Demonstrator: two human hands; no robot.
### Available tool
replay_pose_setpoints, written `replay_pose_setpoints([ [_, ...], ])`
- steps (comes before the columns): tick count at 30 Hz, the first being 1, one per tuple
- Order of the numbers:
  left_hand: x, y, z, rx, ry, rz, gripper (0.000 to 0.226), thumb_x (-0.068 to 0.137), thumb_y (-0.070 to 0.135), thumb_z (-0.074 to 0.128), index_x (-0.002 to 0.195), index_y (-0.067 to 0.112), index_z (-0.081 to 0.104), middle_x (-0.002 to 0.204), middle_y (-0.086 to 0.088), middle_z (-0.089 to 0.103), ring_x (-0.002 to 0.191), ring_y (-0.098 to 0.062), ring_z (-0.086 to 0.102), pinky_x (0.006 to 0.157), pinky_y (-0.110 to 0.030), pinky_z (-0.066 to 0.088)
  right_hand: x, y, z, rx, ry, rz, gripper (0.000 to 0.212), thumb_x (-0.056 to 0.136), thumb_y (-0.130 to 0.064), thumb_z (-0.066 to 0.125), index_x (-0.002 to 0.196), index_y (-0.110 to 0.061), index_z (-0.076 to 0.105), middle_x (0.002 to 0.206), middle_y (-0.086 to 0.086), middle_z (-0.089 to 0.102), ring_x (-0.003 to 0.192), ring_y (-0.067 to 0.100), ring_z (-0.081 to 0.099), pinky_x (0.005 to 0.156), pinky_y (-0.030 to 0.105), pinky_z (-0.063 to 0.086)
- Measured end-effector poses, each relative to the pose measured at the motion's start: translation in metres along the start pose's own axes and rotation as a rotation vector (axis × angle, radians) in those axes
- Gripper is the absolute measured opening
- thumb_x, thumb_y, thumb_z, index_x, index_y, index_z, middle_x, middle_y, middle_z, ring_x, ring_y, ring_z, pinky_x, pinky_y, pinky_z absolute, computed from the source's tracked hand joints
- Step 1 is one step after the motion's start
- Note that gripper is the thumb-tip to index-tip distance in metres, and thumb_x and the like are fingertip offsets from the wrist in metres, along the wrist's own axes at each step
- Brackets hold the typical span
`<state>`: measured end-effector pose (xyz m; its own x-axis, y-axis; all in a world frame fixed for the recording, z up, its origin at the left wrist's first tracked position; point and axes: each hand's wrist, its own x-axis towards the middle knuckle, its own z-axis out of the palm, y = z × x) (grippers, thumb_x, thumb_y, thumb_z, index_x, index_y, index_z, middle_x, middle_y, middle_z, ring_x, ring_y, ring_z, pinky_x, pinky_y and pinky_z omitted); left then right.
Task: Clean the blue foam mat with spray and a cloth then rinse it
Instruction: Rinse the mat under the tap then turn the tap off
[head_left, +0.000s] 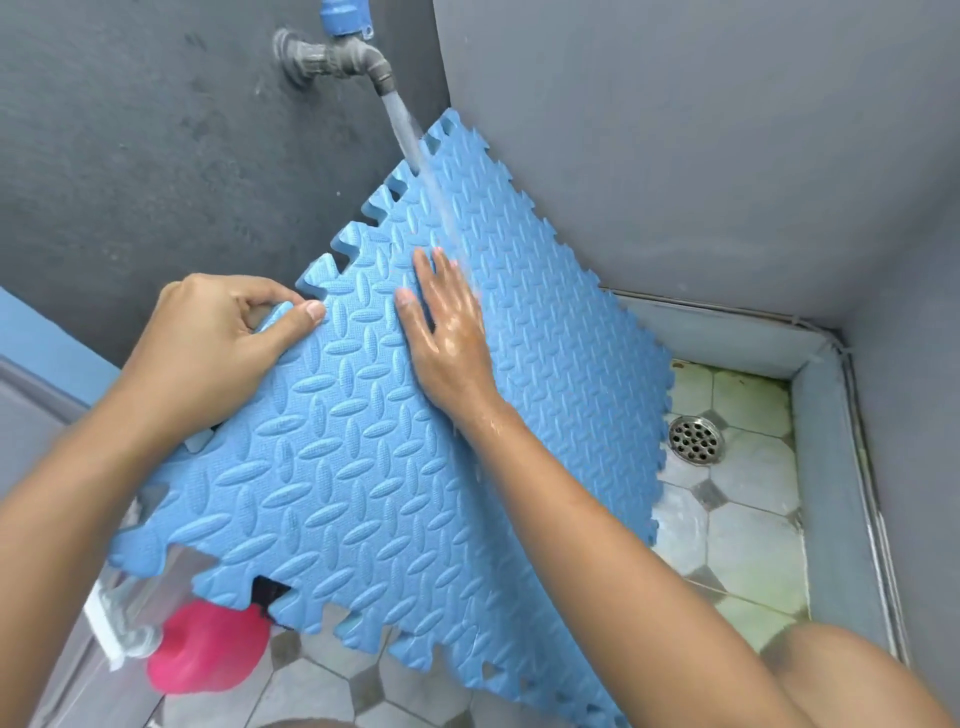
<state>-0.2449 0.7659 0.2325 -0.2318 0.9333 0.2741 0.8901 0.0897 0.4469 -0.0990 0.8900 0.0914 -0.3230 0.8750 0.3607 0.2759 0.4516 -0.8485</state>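
Mat (363, 467) tilted under tap (337, 57) stream, left hand (223, 338) grip pinching mat's edge, right hand (447, 332) open, flat on mat

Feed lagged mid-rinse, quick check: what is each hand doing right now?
Left hand: closed, pinching the blue foam mat at its toothed edge.
Right hand: open, flat on the mat under the tap water.

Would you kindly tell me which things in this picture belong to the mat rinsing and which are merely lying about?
In use:
blue foam mat
tap, running onto the mat
left hand, holding the mat's edge
right hand, flat on the wet surface
floor drain

Lying about:
pink object under the mat
clear container beside it
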Motion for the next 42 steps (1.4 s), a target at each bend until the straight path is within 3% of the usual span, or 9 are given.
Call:
replay_pose_setpoints([
  [4, 0.003, 0.004, -0.002, 0.007, -0.018, 0.008, 0.026, 0.096, 0.046, 0.07, 0.089, 0.022, 0.08, 0.079, -0.031, 0.068, 0.079, -0.045, 0.065, 0.07, -0.043, 0.049, -0.068, 0.104, -0.036, -0.072, 0.035, 0.295, 0.06, 0.101, -0.064, 0.028, 0.157, -0.043, 0.021, 0.167, -0.012, 0.014, 0.154, 0.005, 0.004, 0.126, 0.047, 0.0],
  [10, 0.004, 0.006, -0.003, -0.032, -0.011, -0.01, 0.025, 0.094, 0.047, 0.071, 0.089, 0.024, 0.08, 0.076, -0.025, 0.071, 0.072, -0.037, 0.066, 0.067, -0.038, 0.048, -0.212, 0.225, -0.09, -0.16, 0.198, 1.006, 0.091, 0.09, -0.074, 0.015, 0.16, -0.017, 0.021, 0.166, 0.01, 0.022, 0.154, 0.027, 0.014, 0.125, 0.051, 0.01],
  [16, 0.009, 0.011, -0.008, -0.081, -0.01, -0.02, 0.02, 0.095, 0.044, 0.072, 0.078, 0.033, 0.074, 0.075, -0.022, 0.073, 0.067, -0.018, 0.054, 0.062, -0.035, 0.047, -0.132, 0.111, -0.029, -0.155, 0.117, 0.46, 0.064, 0.102, -0.059, 0.026, 0.16, -0.035, 0.012, 0.169, -0.004, 0.003, 0.154, 0.009, -0.009, 0.124, 0.051, -0.005],
  [24, 0.008, 0.007, -0.006, -0.065, 0.017, -0.037, 0.03, 0.095, 0.045, 0.072, 0.096, 0.016, 0.081, 0.07, -0.027, 0.066, 0.052, -0.009, 0.043, 0.067, -0.029, 0.041, -0.183, -0.021, 0.025, -0.145, -0.057, 0.014, 0.064, 0.105, -0.048, 0.022, 0.161, -0.022, 0.006, 0.169, -0.001, -0.007, 0.155, 0.017, -0.011, 0.124, 0.047, -0.007],
  [26, 0.006, 0.008, -0.004, -0.048, 0.011, -0.032, 0.029, 0.095, 0.044, 0.071, 0.095, 0.016, 0.08, 0.07, -0.027, 0.066, 0.054, -0.01, 0.042, 0.065, -0.031, 0.043, -0.198, 0.031, 0.013, -0.179, -0.04, 0.057, 0.064, 0.104, -0.051, 0.025, 0.161, -0.027, 0.009, 0.169, -0.005, -0.003, 0.156, 0.016, -0.007, 0.125, 0.048, -0.004],
  [29, 0.004, 0.009, -0.003, -0.035, 0.014, -0.034, 0.027, 0.095, 0.044, 0.071, 0.095, 0.019, 0.08, 0.067, -0.024, 0.064, 0.055, -0.017, 0.042, 0.07, -0.03, 0.039, -0.212, 0.115, -0.023, -0.199, 0.055, 0.507, 0.067, 0.1, -0.066, 0.019, 0.159, -0.039, 0.002, 0.169, -0.007, -0.006, 0.154, 0.011, -0.011, 0.125, 0.052, 0.002],
  [33, 0.008, 0.013, -0.007, -0.021, 0.01, -0.046, 0.026, 0.096, 0.04, 0.071, 0.096, 0.017, 0.081, 0.055, 0.009, 0.059, 0.055, -0.004, 0.048, 0.071, -0.026, 0.036, -0.187, 0.132, -0.03, -0.134, 0.136, 0.765, 0.075, 0.099, -0.064, 0.026, 0.161, -0.026, 0.007, 0.169, 0.006, 0.0, 0.155, 0.016, -0.006, 0.125, 0.05, -0.003],
  [37, 0.009, 0.012, -0.009, -0.058, -0.006, -0.066, 0.021, 0.096, 0.04, 0.071, 0.092, 0.02, 0.079, 0.049, 0.027, 0.061, 0.047, 0.014, 0.051, 0.061, -0.021, 0.038, -0.085, 0.101, -0.039, 0.005, 0.215, 0.593, 0.067, 0.103, -0.05, 0.035, 0.158, -0.013, 0.026, 0.167, 0.007, 0.017, 0.155, 0.017, 0.008, 0.126, 0.048, 0.004],
  [42, 0.014, 0.007, -0.006, -0.092, 0.003, -0.079, 0.029, 0.092, 0.044, 0.075, 0.095, 0.016, 0.082, 0.059, 0.002, 0.068, 0.045, 0.008, 0.049, 0.061, -0.023, 0.041, -0.027, -0.029, 0.004, -0.007, 0.109, 0.177, 0.068, 0.105, -0.045, 0.032, 0.16, -0.008, 0.014, 0.168, 0.006, 0.01, 0.156, 0.015, -0.001, 0.127, 0.036, -0.001],
])
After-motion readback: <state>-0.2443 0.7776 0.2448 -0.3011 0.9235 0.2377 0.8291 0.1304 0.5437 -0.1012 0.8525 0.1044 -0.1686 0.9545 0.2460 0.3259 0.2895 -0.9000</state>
